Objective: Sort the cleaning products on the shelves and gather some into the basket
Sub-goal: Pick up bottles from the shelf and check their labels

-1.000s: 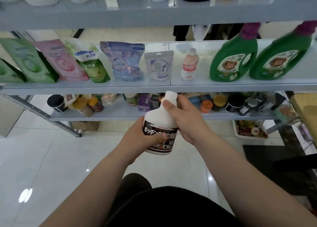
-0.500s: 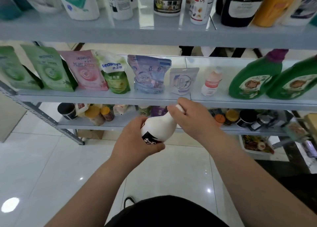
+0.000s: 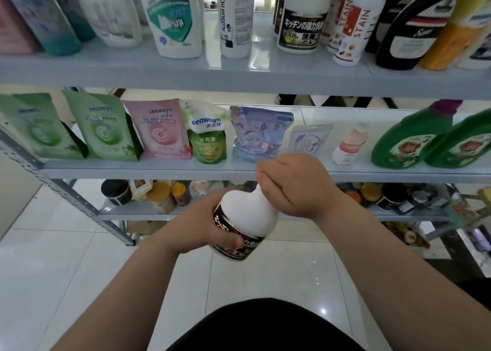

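I hold a white bottle [image 3: 245, 218] with a dark brown label in front of the middle shelf [image 3: 159, 169]. My left hand [image 3: 210, 227] wraps its lower body from the left. My right hand [image 3: 295, 186] is closed over its neck and cap, which are hidden. The bottle tilts toward me. A matching white bottle with the same brown label [image 3: 301, 18] stands on the top shelf [image 3: 239, 78]. No basket is in view.
The top shelf carries several upright bottles, among them white STAIN bottles [image 3: 353, 26] and a black one [image 3: 414, 32]. Refill pouches [image 3: 159, 130] and two green jugs [image 3: 409, 138] line the middle shelf. Jars [image 3: 162, 199] crowd the lowest shelf above white floor tiles.
The view has tilted upward, bringing the top shelf's bottles into sight. My right hand has slid over the bottle's cap, and the bottle has tipped toward me.
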`<state>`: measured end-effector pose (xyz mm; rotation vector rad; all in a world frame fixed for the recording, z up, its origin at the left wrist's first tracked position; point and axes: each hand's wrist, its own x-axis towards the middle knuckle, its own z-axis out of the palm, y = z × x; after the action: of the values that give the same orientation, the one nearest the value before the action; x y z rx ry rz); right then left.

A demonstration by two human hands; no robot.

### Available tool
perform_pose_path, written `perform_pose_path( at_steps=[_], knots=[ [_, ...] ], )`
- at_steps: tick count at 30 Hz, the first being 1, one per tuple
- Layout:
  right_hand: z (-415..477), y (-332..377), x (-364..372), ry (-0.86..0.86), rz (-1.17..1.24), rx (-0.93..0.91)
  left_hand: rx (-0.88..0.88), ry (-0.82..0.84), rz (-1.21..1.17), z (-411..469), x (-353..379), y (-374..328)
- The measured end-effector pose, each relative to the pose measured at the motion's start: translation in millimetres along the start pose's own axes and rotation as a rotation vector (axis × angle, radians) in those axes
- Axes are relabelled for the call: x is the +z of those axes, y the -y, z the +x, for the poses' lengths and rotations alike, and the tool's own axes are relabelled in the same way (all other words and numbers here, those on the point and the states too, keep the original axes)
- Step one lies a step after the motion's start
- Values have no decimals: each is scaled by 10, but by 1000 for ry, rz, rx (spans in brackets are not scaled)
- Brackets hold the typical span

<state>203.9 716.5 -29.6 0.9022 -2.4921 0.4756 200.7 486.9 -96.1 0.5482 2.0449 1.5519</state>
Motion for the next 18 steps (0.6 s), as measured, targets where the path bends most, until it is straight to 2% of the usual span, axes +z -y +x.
perform_pose_path(
  at_steps=[4,7,9,12,15,18],
  knots=[
    [206,33,45,64,41,402,0,-227,195,-10,-61,-82],
    [281,110,79,-92,390,597,41,-297,69,-24,-68,-147],
    [268,158,131,-201,649,655,73,-319,-90,-8,-68,-206],
    [168,177,217,-142,954,705,122,-273,-378,82,-79,-335],
    [146,108,196,-176,1091,702,160,-224,-529,259,-93,-504],
    [216,-83,36,-304,1140,674,204,-208,-523,528,-67,-733]
  ],
)
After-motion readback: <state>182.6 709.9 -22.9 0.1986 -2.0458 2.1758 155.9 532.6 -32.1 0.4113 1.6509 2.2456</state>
